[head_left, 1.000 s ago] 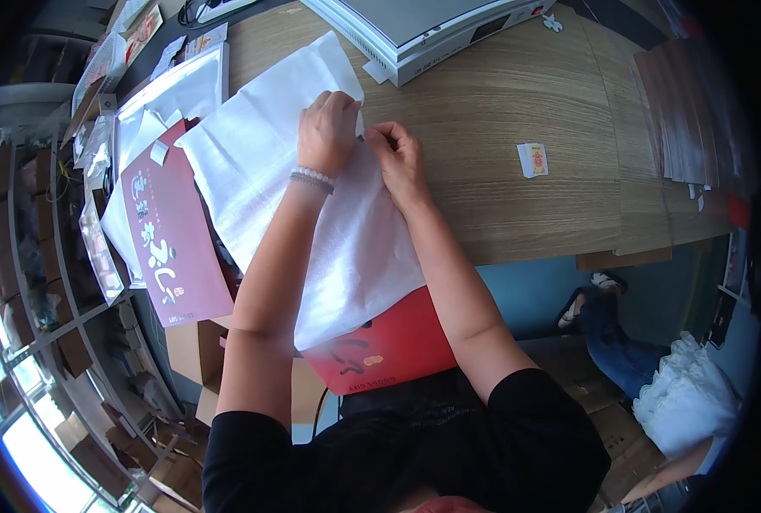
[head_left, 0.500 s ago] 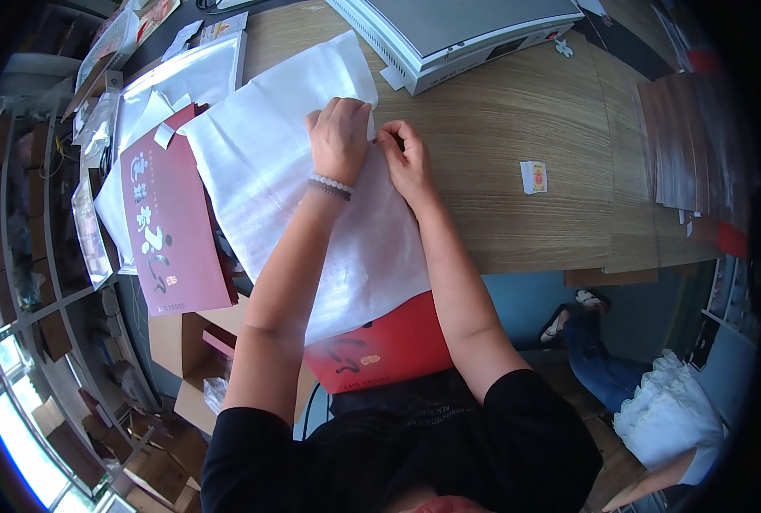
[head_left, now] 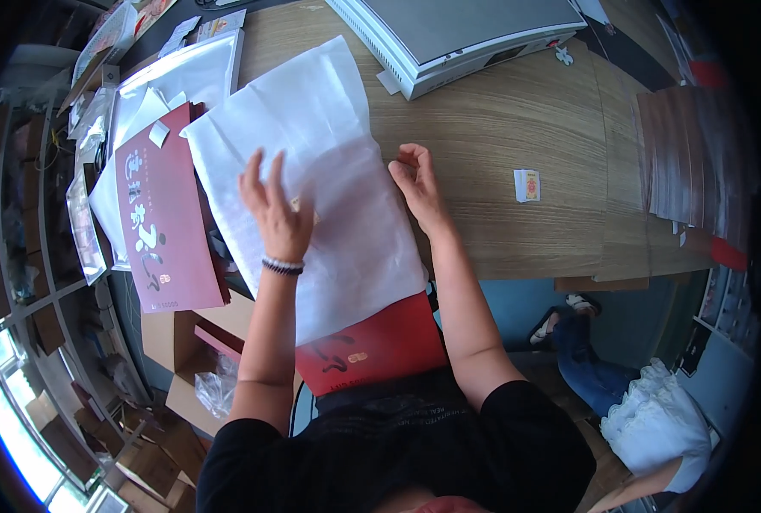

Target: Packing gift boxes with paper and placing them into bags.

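Observation:
A white cloth-like bag (head_left: pixel 346 231) lies flat on the table before me, over the upper part of a red printed box or bag (head_left: pixel 376 346). My left hand (head_left: pixel 279 218) hovers over the bag with fingers spread and slightly blurred. Beside its thumb shows a small yellowish patch; I cannot tell whether it is on the hand or the bag. At the bag's right edge, my right hand (head_left: pixel 420 188) is curled, thumb and fingertips close together. Whatever they may hold is hidden.
Left of the bag lies a dark red printed box (head_left: pixel 171 218). A small stack of stickers (head_left: pixel 527 185) sits on the wooden table (head_left: pixel 483 128), and a grey machine (head_left: pixel 474 43) stands behind. Below are an open carton (head_left: pixel 171 342) and, at right, another person's legs (head_left: pixel 590 346).
My left hand has moved left and nearer to me, away from the bag's right edge, and its fingers have opened. My right hand has shifted slightly right, off the bag.

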